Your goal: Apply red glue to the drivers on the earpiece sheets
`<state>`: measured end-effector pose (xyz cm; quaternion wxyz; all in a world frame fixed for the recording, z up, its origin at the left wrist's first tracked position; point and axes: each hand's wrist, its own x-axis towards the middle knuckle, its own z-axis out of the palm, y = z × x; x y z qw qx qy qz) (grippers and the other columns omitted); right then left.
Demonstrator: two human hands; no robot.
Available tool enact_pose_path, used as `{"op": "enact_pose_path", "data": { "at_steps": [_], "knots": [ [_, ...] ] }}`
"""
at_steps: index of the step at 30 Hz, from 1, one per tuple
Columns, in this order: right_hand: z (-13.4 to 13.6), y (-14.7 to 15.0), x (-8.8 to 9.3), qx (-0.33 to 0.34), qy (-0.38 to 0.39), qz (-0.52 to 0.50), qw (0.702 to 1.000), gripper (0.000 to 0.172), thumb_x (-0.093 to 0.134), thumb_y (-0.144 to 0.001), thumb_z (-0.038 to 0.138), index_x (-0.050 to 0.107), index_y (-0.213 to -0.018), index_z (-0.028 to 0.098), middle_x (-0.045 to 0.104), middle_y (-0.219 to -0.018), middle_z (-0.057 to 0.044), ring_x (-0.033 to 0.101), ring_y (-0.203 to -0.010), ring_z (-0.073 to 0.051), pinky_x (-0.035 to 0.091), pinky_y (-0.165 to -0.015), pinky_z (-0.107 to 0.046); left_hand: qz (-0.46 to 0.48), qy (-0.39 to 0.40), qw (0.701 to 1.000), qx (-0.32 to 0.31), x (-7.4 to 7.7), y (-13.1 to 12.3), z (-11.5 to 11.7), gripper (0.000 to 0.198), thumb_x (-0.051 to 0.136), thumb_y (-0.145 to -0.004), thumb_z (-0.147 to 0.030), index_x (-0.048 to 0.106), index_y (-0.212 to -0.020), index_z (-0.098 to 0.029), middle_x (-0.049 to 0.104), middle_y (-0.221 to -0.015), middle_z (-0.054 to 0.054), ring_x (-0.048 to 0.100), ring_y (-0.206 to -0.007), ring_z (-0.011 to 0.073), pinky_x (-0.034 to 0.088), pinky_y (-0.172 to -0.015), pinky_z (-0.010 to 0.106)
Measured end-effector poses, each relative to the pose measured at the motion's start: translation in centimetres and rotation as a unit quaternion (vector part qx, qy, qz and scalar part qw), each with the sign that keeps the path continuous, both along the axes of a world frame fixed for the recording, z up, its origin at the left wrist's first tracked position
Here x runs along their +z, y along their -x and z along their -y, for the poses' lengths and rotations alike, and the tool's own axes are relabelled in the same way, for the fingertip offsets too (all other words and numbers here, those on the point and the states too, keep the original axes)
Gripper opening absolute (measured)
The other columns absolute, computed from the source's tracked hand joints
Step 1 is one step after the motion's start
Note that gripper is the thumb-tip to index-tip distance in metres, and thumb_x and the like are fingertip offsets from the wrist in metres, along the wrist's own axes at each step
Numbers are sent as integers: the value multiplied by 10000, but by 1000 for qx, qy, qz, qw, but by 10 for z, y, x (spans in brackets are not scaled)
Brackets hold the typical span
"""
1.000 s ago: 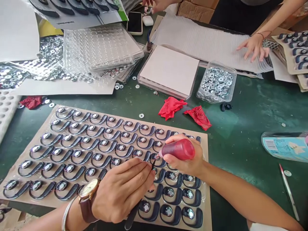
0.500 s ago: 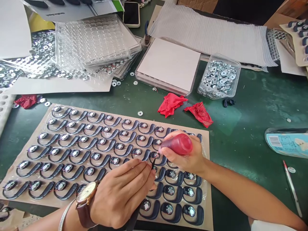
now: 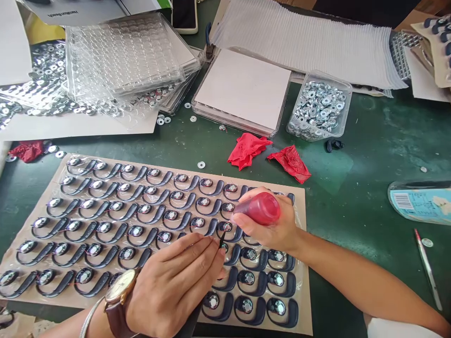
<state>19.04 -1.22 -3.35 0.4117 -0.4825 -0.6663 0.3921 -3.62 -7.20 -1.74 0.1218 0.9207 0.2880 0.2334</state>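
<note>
My right hand (image 3: 273,225) is closed around a red translucent squeeze bottle (image 3: 259,209), tilted with its narrow end down to the left. Under that end lies one of the dark ear-hook pieces (image 3: 225,227), with a round silver disc and thin red wire. My left hand (image 3: 179,281) is closed on black tweezers (image 3: 221,240), whose pointed tip shows beside the same disc; most of their length is hidden by the hand. Rows of such ear-hook pieces cover a brown board (image 3: 305,291) beneath both hands.
Behind the board lie crumpled red cloths (image 3: 249,151) and a clear tub (image 3: 319,105) of metal discs. A white-topped stack (image 3: 243,89) and clear trays (image 3: 123,56) stand farther back. At right are a pen-like tool (image 3: 428,270) and a blue package (image 3: 421,202).
The view has shifted slightly, so the board and the things behind it sit a little farther left. Both hands keep nearly the same pose over the same piece.
</note>
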Motion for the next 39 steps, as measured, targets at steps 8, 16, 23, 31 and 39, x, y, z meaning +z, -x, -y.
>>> {"op": "enact_pose_path", "data": {
  "at_steps": [8,16,23,31,39],
  "knots": [
    [0,-4,7,8,27,45,999,232,662,-829,400,650,-749,182,662,-575,-18,615,-518,-152,533,-542,-294,15,49,999,-15,9,1,-12,276,497,-907,-80,664,-1127,-75,714,-1113,97,661,-1055,192,459,-1050,362],
    [0,-5,5,5,22,32,999,242,664,-826,382,658,-702,175,659,-583,-34,613,-522,-153,531,-545,-306,40,75,996,-19,12,2,-19,260,556,-873,-64,653,-1114,-58,720,-1060,93,654,-1015,181,480,-990,356],
    [2,-3,2,17,40,-4,999,203,699,-812,371,658,-788,173,661,-571,-5,627,-533,-149,549,-570,-292,70,118,991,-4,13,0,-28,292,569,-818,-27,648,-1094,-80,721,-1025,86,665,-944,169,515,-906,332],
    [4,-3,-7,33,-96,8,995,230,761,-767,376,646,-838,189,714,-747,-1,666,-604,-127,555,-587,-243,115,201,971,65,15,-1,-40,189,588,-840,-19,661,-969,-137,726,-901,23,669,-833,121,523,-825,285],
    [1,-5,2,-38,-96,7,995,183,717,-762,347,612,-762,197,673,-642,12,623,-507,-114,528,-494,-233,98,141,985,28,14,0,-33,248,586,-834,-17,657,-1055,-104,729,-962,61,676,-896,144,531,-876,311]
  ]
}}
